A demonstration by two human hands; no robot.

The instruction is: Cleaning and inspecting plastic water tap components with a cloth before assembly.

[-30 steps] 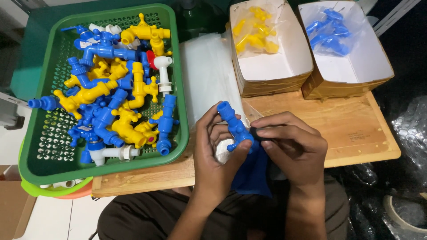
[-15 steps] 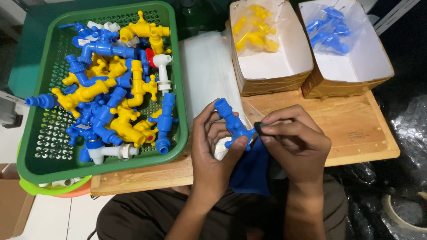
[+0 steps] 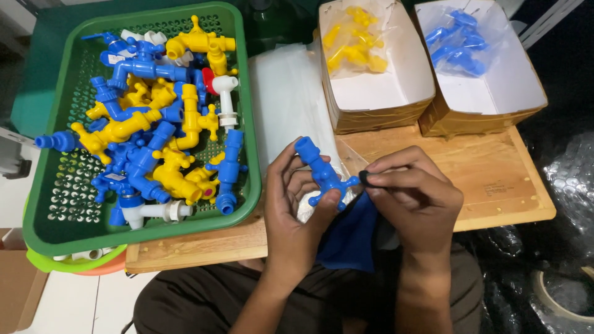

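My left hand grips a blue plastic tap by its body, spout end pointing up and left, over the wooden board. My right hand pinches a small dark ring right at the tap's cross handle. A blue cloth lies under both hands on my lap edge. Something white shows behind the tap under my left fingers; I cannot tell what it is.
A green basket at left holds several blue, yellow and white taps. A stack of clear bags lies beside it. Two paper trays at the back hold bagged yellow taps and bagged blue taps.
The tap has tilted and lifted slightly clear of the cloth. My right hand's fingertips have drawn back to the tap's handle, with the small dark ring pinched in them.
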